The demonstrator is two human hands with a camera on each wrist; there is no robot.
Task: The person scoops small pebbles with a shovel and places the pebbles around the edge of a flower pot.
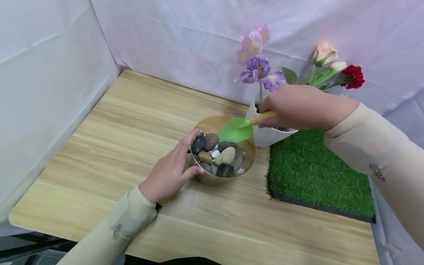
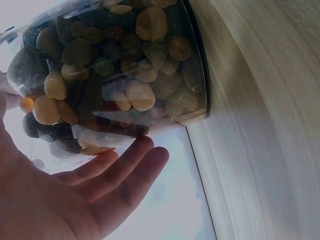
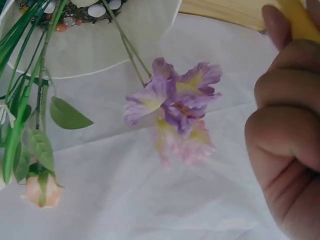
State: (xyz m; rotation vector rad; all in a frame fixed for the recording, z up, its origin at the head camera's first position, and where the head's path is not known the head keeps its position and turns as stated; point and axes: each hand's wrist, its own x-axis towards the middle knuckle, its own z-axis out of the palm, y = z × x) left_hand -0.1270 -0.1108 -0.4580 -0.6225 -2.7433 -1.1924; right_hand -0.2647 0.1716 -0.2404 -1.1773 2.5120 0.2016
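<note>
A see-through, amber-tinted bucket [image 1: 213,179] stands mid-table, filled with stones [image 1: 226,156] of mixed colours. Around its left side curls my left hand [image 1: 170,171], thumb at the near rim. In the left wrist view, several fingers of that hand rest against the bucket's wall. A toy-like garden trowel [image 1: 236,130] with a green blade and yellow handle is in my right hand [image 1: 296,106], which grips the handle. The blade tilts down over the bucket's far right inside, just above the stones. In the right wrist view the fist curls round the yellow handle [image 3: 305,22].
Right behind the bucket is a white flowerpot [image 1: 265,138] with purple iris flowers [image 1: 259,70], a peach rose [image 1: 325,53] and a red carnation [image 1: 353,77]. An artificial grass mat [image 1: 314,176] covers the table's right part. White cloth hangs behind.
</note>
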